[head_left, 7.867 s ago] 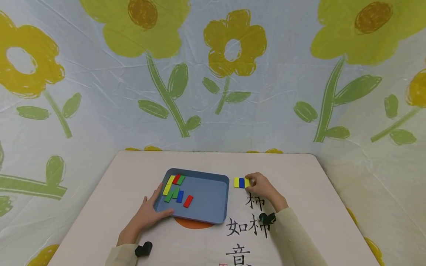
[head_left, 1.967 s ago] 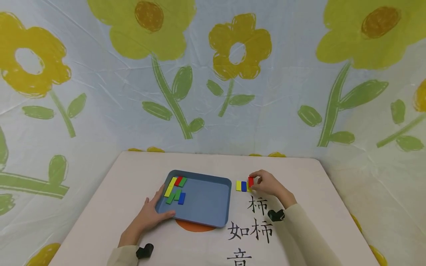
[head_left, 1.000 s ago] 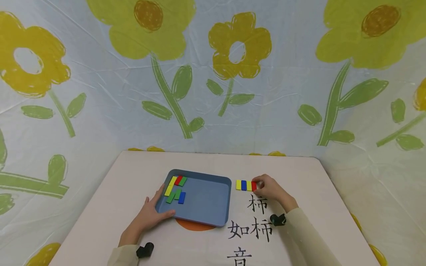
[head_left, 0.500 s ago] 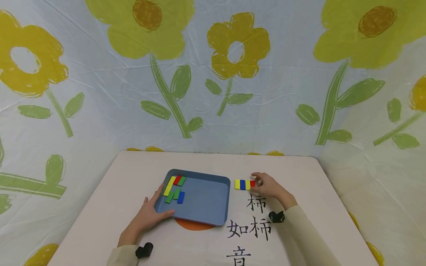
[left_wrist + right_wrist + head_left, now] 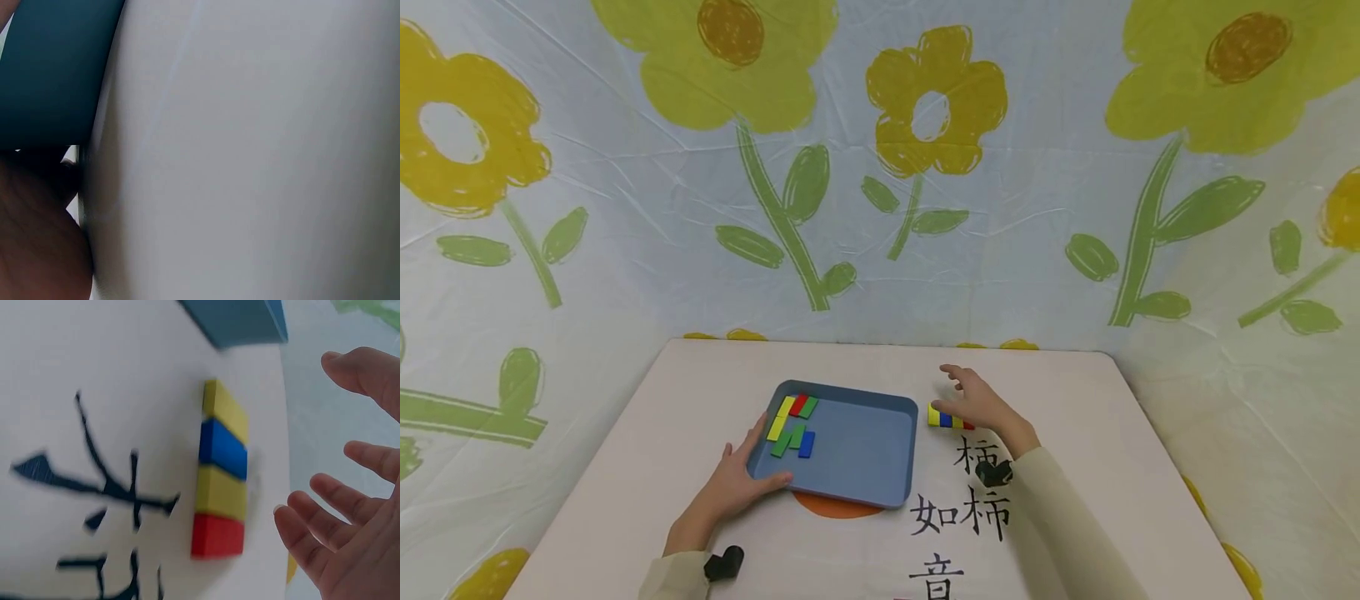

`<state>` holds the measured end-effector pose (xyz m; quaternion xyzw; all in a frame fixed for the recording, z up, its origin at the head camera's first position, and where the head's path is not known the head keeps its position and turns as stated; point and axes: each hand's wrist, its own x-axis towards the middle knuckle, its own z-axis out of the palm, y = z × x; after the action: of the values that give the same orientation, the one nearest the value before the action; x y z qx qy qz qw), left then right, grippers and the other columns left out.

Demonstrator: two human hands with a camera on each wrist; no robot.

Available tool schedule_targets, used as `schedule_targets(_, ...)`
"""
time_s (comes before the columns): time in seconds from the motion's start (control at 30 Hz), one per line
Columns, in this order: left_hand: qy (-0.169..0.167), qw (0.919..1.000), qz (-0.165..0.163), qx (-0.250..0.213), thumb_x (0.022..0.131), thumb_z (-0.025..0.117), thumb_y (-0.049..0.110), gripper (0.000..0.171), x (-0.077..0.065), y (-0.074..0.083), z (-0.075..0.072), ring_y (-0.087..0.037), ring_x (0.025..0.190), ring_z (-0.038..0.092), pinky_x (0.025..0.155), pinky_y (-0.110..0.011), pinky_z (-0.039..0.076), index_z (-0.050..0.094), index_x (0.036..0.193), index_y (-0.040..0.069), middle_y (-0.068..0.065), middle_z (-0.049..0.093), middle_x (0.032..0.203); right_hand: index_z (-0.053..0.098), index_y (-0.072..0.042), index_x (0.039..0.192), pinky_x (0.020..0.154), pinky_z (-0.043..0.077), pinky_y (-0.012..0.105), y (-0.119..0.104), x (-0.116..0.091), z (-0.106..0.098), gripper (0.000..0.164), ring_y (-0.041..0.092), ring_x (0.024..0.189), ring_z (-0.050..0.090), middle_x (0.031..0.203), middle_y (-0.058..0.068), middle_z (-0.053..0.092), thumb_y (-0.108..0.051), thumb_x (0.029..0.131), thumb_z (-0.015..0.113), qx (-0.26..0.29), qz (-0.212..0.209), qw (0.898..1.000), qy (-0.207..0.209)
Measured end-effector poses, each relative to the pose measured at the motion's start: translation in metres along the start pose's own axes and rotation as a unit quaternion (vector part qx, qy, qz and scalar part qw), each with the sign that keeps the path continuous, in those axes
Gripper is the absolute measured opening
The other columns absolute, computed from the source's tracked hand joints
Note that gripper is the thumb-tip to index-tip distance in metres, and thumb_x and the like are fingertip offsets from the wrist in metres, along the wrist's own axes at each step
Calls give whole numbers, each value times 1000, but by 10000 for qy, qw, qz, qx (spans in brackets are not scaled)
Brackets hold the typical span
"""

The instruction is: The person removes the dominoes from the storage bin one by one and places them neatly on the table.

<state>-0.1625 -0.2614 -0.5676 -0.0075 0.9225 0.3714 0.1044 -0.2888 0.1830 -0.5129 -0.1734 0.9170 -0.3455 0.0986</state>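
Note:
My left hand rests against the near left corner of a blue-grey tray, thumb and fingers spread wide along its front and left edges. In the left wrist view, part of the tray shows beside the palm. My right hand hovers over a row of small flat blocks, fingers spread and holding nothing. The right wrist view shows the row side by side: a yellow block, a blue block, another yellow block and a red block, with my right hand apart from them.
Inside the tray's left part lie several blocks, among them a red block, a blue block and a green block. Black printed characters mark the tabletop. A flower-patterned cloth rises behind the table.
The red block from the tray's middle now ends the row at its right, after the second yellow block. My right hand has let go of it and moved up and left. The left hand stays put.

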Motion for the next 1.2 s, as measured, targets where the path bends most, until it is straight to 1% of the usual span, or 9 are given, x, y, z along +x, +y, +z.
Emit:
schedule_targets(0.07, 14, 10000, -4, 2, 83, 74, 66, 115, 1, 0, 0, -62, 152, -3, 116, -80, 11, 2, 166, 37, -23, 14, 171, 38, -2, 157, 105, 49, 61, -10, 5, 3, 79, 47, 133, 52, 155, 28, 42, -36, 94, 73, -20, -174, 9998, -77)
schedule_targets(0.2, 49, 10000, -1, 21, 82, 75, 66, 114, 1, 1, 2, -62, 152, -1, 115, -82, 13, 3, 167, 36, -24, 16, 171, 38, -5, 157, 106, 49, 60, -28, 15, 10, 80, 46, 134, 51, 155, 27, 43, -38, 93, 73, -29, -403, 9989, -225)
schedule_targets(0.3, 87, 10000, 31, 11, 82, 75, 66, 115, 2, 1, 2, -61, 153, 3, 119, -78, 9, 5, 167, 35, -24, 17, 170, 39, -7, 158, 106, 49, 58, -43, 22, 16, 80, 45, 134, 51, 155, 26, 42, -38, 93, 74, -15, -525, 9980, -354)
schedule_targets(0.47, 111, 9999, 69, -26, 82, 76, 65, 115, 2, 2, 0, -57, 154, 9, 123, -71, 1, 5, 167, 34, -23, 19, 170, 41, -6, 156, 104, 51, 57, -70, 34, 28, 77, 45, 131, 54, 153, 26, 44, -35, 93, 74, -59, -829, 9951, -530)
schedule_targets(0.6, 109, 9999, 90, -16, 82, 76, 64, 115, 2, 0, 0, -56, 154, 12, 124, -70, 0, 4, 167, 35, -22, 19, 170, 45, -7, 154, 108, 49, 55, -90, 41, 42, 73, 40, 134, 52, 152, 22, 47, -35, 93, 74, -201, -1078, 9924, -554)
schedule_targets(0.73, 84, 9999, 96, 3, 82, 76, 63, 116, 2, -1, 0, -57, 154, 13, 124, -70, -1, 3, 167, 34, -23, 19, 170, 48, -10, 153, 113, 46, 53, -109, 45, 57, 70, 32, 139, 49, 152, 17, 49, -35, 93, 74, -299, -1222, 9904, -572)
schedule_targets(0.83, 73, 9999, 113, 18, 82, 76, 63, 116, 3, -1, 0, -57, 153, 14, 124, -70, -1, 4, 167, 32, -23, 19, 170, 49, -10, 152, 113, 46, 52, -119, 46, 70, 70, 31, 138, 50, 151, 15, 51, -35, 92, 74, -308, -1284, 9892, -634)
schedule_targets(1.03, 66, 9998, 192, 2, 83, 77, 61, 115, 3, -1, 0, -56, 153, 17, 124, -70, -3, 4, 167, 32, -23, 19, 170, 49, -13, 153, 114, 47, 48, -131, 46, 94, 71, 28, 137, 51, 152, 13, 50, -40, 92, 74, -481, -1185, 9867, -1006)
schedule_targets(1.2, 71, 9997, 223, -5, 84, 76, 62, 114, 1, -1, 0, -60, 152, 12, 122, -74, 2, 4, 167, 32, -24, 19, 169, 52, -12, 150, 112, 49, 43, -135, 47, 113, 69, 24, 133, 55, 147, 12, 56, -40, 92, 76, -468, -1248, 9835, -1221)
